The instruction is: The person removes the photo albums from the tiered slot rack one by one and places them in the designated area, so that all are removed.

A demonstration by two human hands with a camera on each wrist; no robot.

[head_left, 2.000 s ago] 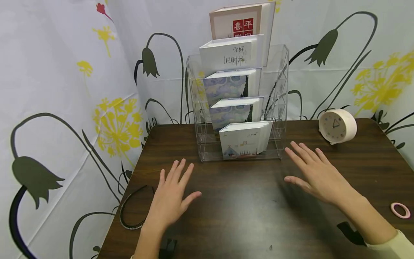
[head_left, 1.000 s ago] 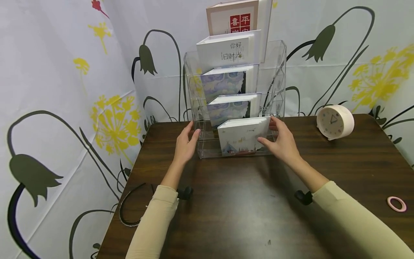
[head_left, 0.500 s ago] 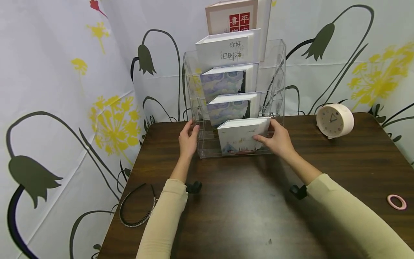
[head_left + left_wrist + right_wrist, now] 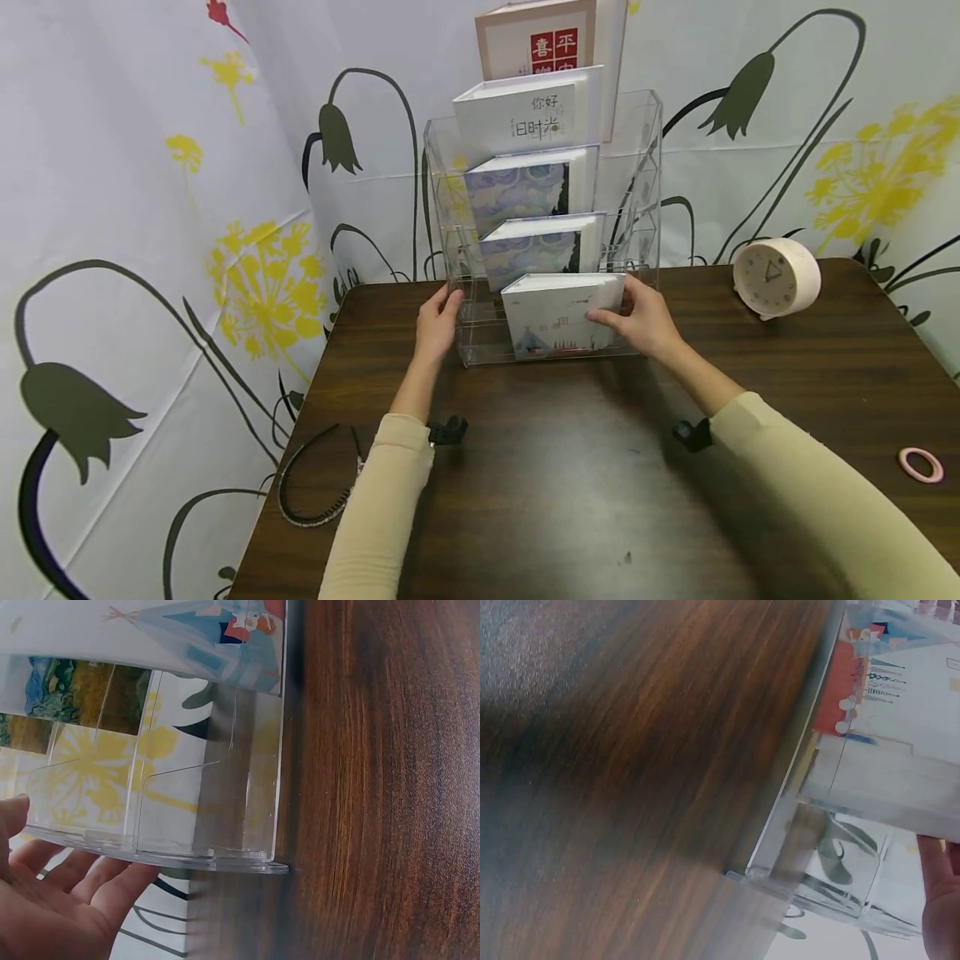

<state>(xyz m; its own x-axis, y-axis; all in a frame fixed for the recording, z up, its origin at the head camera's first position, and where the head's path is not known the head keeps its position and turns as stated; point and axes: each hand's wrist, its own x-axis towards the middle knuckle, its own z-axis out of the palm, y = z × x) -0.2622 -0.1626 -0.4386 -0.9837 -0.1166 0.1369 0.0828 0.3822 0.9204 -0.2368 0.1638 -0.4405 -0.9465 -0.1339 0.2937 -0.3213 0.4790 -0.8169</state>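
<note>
A clear tiered rack (image 4: pixel 487 337) stands at the back of the table, with books facing forward on its tiers. My right hand (image 4: pixel 643 321) pinches the right side of the lowest white book (image 4: pixel 547 321), thumb on its cover and fingers behind. At the rack's left side, my left hand (image 4: pixel 437 327) grips the edge of the panel. In the left wrist view, the fingers of the left hand (image 4: pixel 71 904) lie outside the rack's side panel (image 4: pixel 202 860). The right wrist view shows part of the right hand (image 4: pixel 941 900) beside the book (image 4: pixel 907 769).
A round clock (image 4: pixel 776 277) stands at the back right of the table (image 4: pixel 555 467). A pink ring (image 4: pixel 921 465) lies at the right, and a dark headband (image 4: pixel 300 518) at the left beside my sleeve. Behind the rack hangs a flowered cloth (image 4: pixel 247 167).
From above the table, both hands have moved forward to the rack. The right hand has taken hold of the lowest book, which has shifted slightly left; the left hand has closed on the rack's side.
</note>
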